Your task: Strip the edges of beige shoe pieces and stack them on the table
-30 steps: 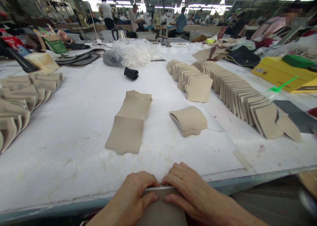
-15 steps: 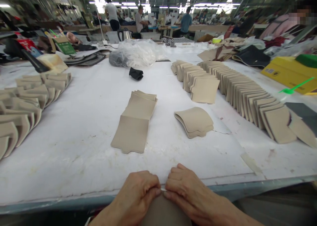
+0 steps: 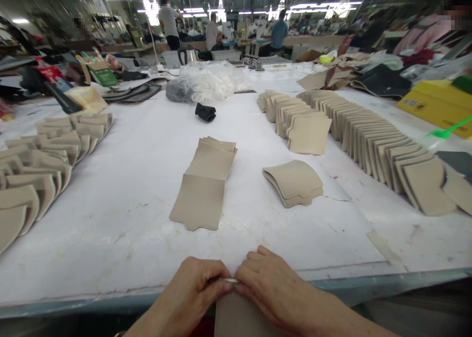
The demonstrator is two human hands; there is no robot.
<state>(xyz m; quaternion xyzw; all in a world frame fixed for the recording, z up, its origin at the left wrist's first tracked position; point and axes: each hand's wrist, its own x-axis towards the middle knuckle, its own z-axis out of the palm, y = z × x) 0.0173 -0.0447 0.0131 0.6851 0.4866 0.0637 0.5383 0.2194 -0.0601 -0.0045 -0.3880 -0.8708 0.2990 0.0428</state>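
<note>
At the table's near edge, my left hand [image 3: 197,290] and my right hand [image 3: 267,288] pinch the top edge of a beige leather-like panel [image 3: 239,315]. A thin white strip shows along that edge between my fingertips. The panel hangs down toward me, its lower part cut off by the frame. Ahead of my hands lie a few overlapping flat beige panels [image 3: 199,199]. To their right rests a small curved pair of beige pieces [image 3: 293,179], one over the other.
Rows of beige pieces stand at the left [image 3: 37,174] and right [image 3: 368,135]. A small black bundle [image 3: 205,112] lies before a clear plastic bag [image 3: 210,83]. A yellow box [image 3: 437,106] and green plastic tool [image 3: 442,133] are far right. People work in the background.
My hands have shifted slightly left along with the panel, and a gap between the left fingers and thumb now shows more of the white strip. The view has turned a little left.
</note>
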